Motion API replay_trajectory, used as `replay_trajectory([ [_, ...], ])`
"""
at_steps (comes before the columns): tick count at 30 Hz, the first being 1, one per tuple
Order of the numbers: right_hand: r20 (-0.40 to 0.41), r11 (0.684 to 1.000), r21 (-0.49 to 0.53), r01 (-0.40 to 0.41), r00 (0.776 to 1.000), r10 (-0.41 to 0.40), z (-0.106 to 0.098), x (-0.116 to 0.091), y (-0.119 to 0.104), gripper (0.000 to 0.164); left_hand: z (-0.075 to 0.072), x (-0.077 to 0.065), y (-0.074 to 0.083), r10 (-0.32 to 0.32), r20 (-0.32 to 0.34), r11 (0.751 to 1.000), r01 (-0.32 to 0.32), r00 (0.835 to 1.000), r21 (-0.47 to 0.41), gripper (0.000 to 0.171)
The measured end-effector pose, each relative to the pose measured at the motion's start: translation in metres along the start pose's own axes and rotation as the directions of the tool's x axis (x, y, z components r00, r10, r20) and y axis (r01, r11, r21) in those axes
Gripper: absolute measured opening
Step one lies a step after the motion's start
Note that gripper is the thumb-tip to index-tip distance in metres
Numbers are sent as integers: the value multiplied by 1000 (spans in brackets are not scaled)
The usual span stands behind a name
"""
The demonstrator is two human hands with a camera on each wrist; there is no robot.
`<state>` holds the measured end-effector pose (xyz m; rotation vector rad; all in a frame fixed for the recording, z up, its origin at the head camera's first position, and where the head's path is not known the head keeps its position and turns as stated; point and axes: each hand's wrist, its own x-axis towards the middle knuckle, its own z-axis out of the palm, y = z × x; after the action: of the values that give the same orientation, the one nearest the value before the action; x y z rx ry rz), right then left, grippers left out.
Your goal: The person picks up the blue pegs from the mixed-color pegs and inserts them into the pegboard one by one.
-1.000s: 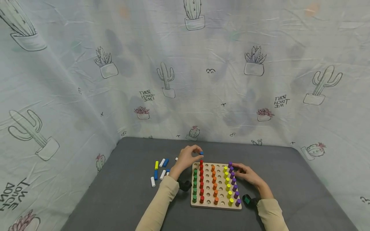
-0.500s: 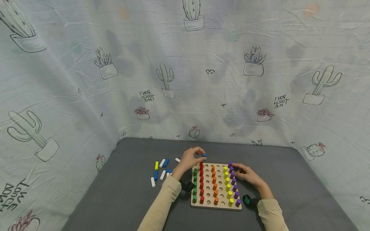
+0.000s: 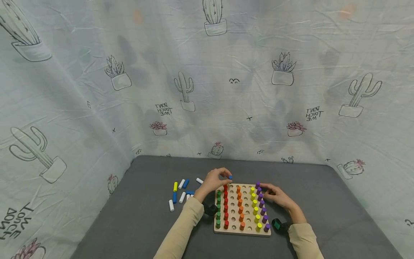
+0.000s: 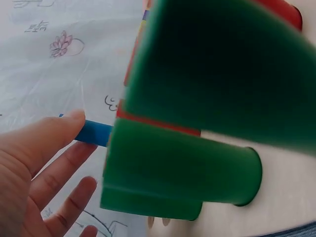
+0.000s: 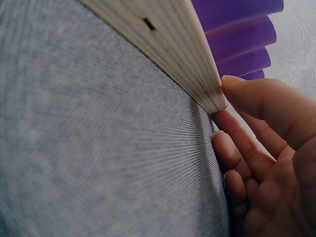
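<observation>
My left hand [image 3: 214,180] pinches a blue peg [image 3: 230,177] between thumb and index finger, above the far edge of a wooden pegboard [image 3: 229,231]. In the left wrist view, large green pegs [image 4: 182,168] partly hide the end of that blue peg. Columns of green, red [image 3: 226,208], orange [image 3: 240,209], yellow [image 3: 255,210] and purple [image 3: 263,211] pegs stand upright in the board. At the right side, my right hand [image 3: 279,197] grips the board's edge, its thumb at the upper rim and a finger at the lower one in the right wrist view.
Left of the board, loose white [image 3: 171,205], blue [image 3: 174,197] and yellow [image 3: 175,186] pegs lie on the grey table [image 3: 139,216]. Bare holes run between the red, orange and yellow columns. A cactus-print cloth [image 3: 207,90] hangs behind the table.
My left hand has moved right and slightly nearer with the blue peg, from above the red column towards the column of holes beside it. My right hand has stayed at the board's edge.
</observation>
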<state>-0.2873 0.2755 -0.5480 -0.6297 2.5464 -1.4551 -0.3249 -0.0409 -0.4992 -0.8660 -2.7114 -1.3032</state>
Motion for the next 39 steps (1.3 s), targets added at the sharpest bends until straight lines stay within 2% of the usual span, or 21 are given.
replay_trajectory([
  [12, 25, 999, 36, 29, 999, -30, -1, -6, -5, 45, 3, -2, -3, -9, 57, 999, 12, 998, -52, 19],
  [20, 22, 999, 18, 37, 999, -38, -1, -8, -4, 46, 8, -3, -5, -15, 94, 997, 21, 995, -72, 25],
  [24, 20, 993, 28, 116, 993, -117, -1, -10, -2, 44, 11, -4, -4, -2, 99, 997, 10, 995, -74, 26],
  [25, 24, 985, 39, 166, 986, -167, -1, -10, -1, 43, 11, -4, -5, 0, 99, 997, 8, 995, -74, 25],
  [28, 31, 974, 56, 220, 975, -222, -2, -11, 1, 40, 13, -5, -5, 5, 95, 997, 1, 995, -71, 24],
  [31, 30, 981, 43, 187, 982, -189, -2, -11, 1, 41, 14, -5, -5, 8, 91, 997, -1, 996, -71, 23],
  [32, 27, 989, 36, 141, 989, -142, -3, -11, 0, 43, 15, -5, -5, 8, 90, 998, -2, 996, -70, 23],
  [35, 35, 996, 24, 83, 996, -83, -3, -11, -3, 45, 15, -4, -5, 5, 94, 998, 1, 996, -69, 22],
  [39, 38, 995, 28, 93, 995, -94, -3, -12, -4, 44, 16, -3, -7, -2, 98, 998, 9, 995, -66, 21],
])
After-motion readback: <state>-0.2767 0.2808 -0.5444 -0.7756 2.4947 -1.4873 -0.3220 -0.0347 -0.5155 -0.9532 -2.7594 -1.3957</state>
